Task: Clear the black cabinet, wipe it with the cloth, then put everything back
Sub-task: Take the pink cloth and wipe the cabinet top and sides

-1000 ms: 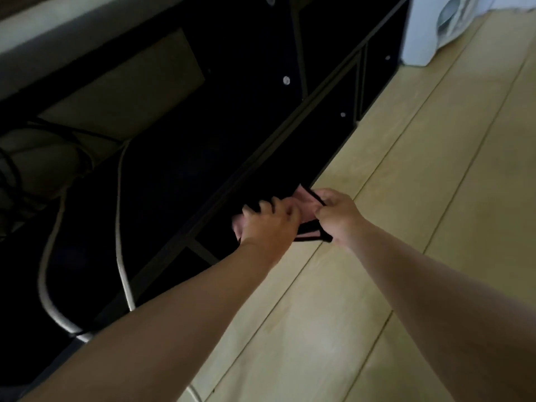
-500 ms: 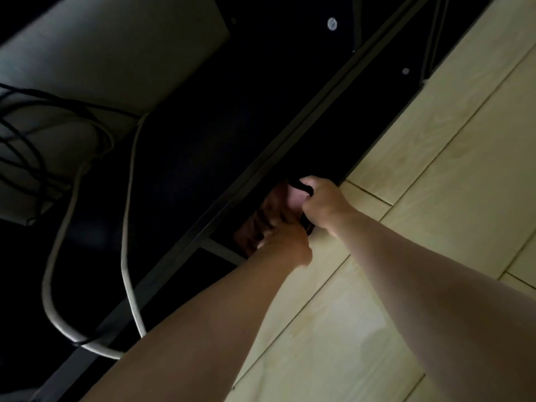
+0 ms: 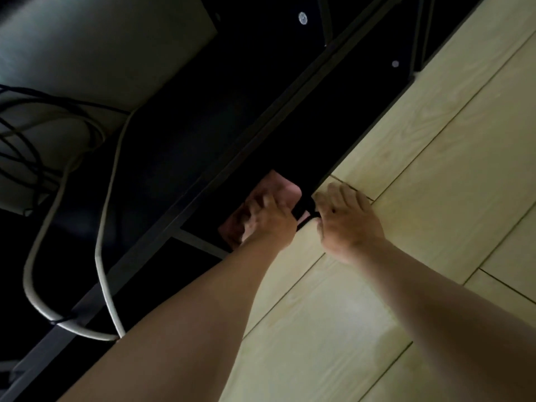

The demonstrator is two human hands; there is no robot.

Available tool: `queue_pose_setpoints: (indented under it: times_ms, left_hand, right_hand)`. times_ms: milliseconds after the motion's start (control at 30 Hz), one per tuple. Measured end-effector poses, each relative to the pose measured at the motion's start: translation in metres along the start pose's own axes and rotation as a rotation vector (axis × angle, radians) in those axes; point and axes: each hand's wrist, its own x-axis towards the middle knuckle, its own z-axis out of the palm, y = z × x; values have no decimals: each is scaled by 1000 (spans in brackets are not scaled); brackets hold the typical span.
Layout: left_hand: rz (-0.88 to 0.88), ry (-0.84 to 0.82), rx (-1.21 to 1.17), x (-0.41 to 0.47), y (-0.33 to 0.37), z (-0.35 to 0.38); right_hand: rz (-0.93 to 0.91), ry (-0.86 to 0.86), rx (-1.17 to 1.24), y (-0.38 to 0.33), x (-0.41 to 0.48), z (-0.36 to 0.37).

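Observation:
The black cabinet [image 3: 232, 175] runs diagonally across the view, low on the floor and very dark inside. A pink fabric piece [image 3: 280, 184] with a black strap [image 3: 303, 207] sits in the mouth of a lower compartment. My left hand [image 3: 268, 220] reaches into that compartment and grips the pink piece. Just outside the front edge, my right hand [image 3: 348, 224] pinches the black strap between thumb and forefinger. What else lies in the compartment is lost in the dark.
A thick white cable [image 3: 101, 227] loops over the cabinet top, with thin black cables [image 3: 23, 134] bundled at the left against a pale wall [image 3: 101, 47]. Light wooden floor [image 3: 420, 175] spreads to the right beneath my forearms.
Both hands have carried the pink piece from in front of the cabinet into the lower compartment. My view has tilted closer and further down.

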Motion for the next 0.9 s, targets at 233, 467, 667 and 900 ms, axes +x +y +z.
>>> queue_pose_setpoints:
  times_ms: [233, 467, 667, 900]
  left_hand:
    - [-146, -6, -95, 8, 0, 22]
    - [-9, 151, -23, 49, -16, 7]
    - [-156, 114, -142, 96, -23, -11]
    - [-106, 113, -399, 174, -51, -22]
  right_hand:
    - [-15, 71, -5, 9, -11, 11]
    - [-22, 110, 4, 11, -14, 12]
    - [-21, 153, 17, 11, -11, 18]
    - [-12, 215, 25, 9, -8, 20]
